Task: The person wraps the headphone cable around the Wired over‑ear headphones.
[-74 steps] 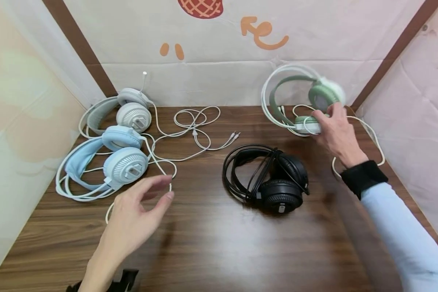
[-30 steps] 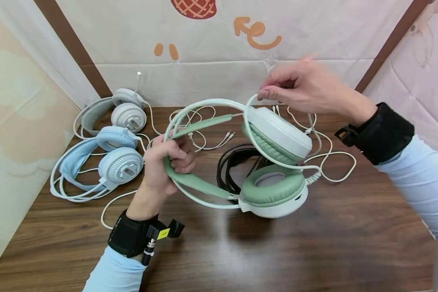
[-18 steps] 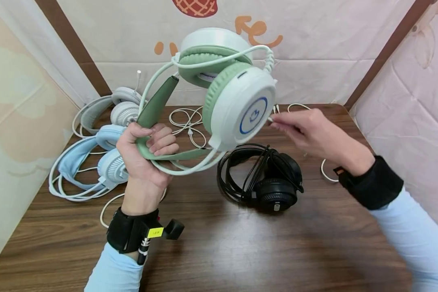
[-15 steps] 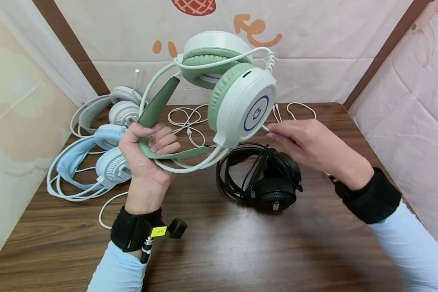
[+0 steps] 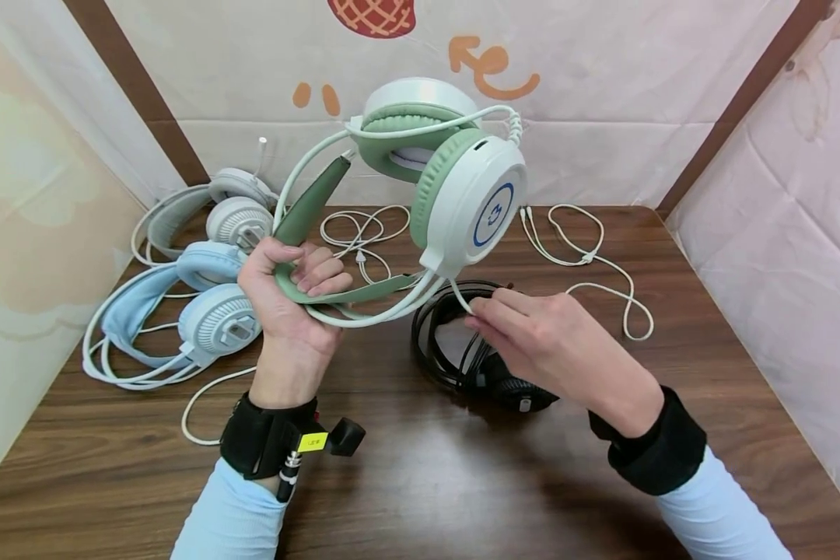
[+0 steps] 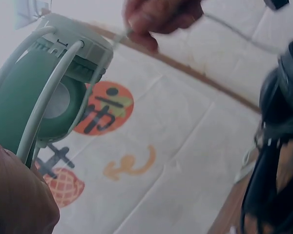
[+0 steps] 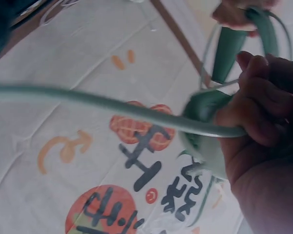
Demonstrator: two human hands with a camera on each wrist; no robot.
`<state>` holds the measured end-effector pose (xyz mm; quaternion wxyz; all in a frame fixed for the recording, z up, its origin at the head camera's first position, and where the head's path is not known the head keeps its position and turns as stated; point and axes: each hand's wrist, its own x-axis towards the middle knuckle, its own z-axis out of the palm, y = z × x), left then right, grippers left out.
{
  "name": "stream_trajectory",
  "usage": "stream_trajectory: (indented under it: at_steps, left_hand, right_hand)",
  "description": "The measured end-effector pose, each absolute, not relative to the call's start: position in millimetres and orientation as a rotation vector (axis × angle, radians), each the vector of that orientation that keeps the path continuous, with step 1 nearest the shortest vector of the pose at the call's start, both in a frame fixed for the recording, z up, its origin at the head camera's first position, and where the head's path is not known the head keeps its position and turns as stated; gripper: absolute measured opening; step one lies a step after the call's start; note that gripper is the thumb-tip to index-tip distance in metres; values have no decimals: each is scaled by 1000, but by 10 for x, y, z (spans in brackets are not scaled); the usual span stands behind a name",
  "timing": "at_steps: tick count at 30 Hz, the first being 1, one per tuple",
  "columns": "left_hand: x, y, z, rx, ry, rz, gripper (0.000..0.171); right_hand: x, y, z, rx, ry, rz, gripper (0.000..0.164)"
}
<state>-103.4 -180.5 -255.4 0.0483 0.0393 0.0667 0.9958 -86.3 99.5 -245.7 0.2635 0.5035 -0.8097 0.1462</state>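
White-and-green headphones (image 5: 479,198) are held up over the table in the head view, ear cups to the right. My left hand (image 5: 290,288) grips them by the green headband pad (image 5: 313,201). Just below the near ear cup, my right hand (image 5: 556,346) pinches their pale cable (image 5: 460,295) between thumb and fingers. The right wrist view shows this cable (image 7: 112,105) running leftward out of the fist. Black headphones (image 5: 437,342) lie on the table behind my right hand, partly hidden by it.
Blue headphones (image 5: 220,319) and grey headphones (image 5: 238,222) lie at the left, with white cables (image 5: 364,233) trailing to the middle back. The free end of a white cable (image 5: 626,292) lies at the back right. Fabric walls (image 5: 588,155) enclose the wooden table (image 5: 420,482).
The green headphones came from the back right to the middle, raised. My left hand took their headband; my right hand let go of them, took the cable and moved down and left.
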Motion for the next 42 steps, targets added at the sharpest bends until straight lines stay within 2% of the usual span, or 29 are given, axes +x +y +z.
stream_trajectory:
  at_steps: [6,11,17,23,30,34,38,42]
  left_hand:
    - [-1056,-1778,-2604,65,723,3152,33]
    - [-1051,-1725,-2648,104,1203,3185,36]
    - [-1083,-1696,-2678,127,1677,3217,27]
    - [-1074,-1725,-2630,257,1797,3055,21]
    - [-1045,-1690,-2550,206,1963,2795,16]
    - [-1011,-1675,-2532,231,1992,2668,16]
    - [-971,-1686,-2526,262,2030,2540,18]
    - [-933,-1734,-2513,337,2067,2440,25]
  right_hand:
    - [-794,960,-2495,1354,-2193,446,5]
    - [-738,998,-2547,1349,-2297,575,13]
    - [-704,1036,-2519,1390,-2307,609,17]
    - [-722,1101,-2439,1411,-2322,662,17]
    - [-732,1120,-2374,1418,-2271,613,13]
    - [-732,1101,-2362,1428,-2182,596,18]
    - [-741,1080,-2352,1441,-2095,579,27]
    - [-761,1112,-2332,1427,-2080,583,24]
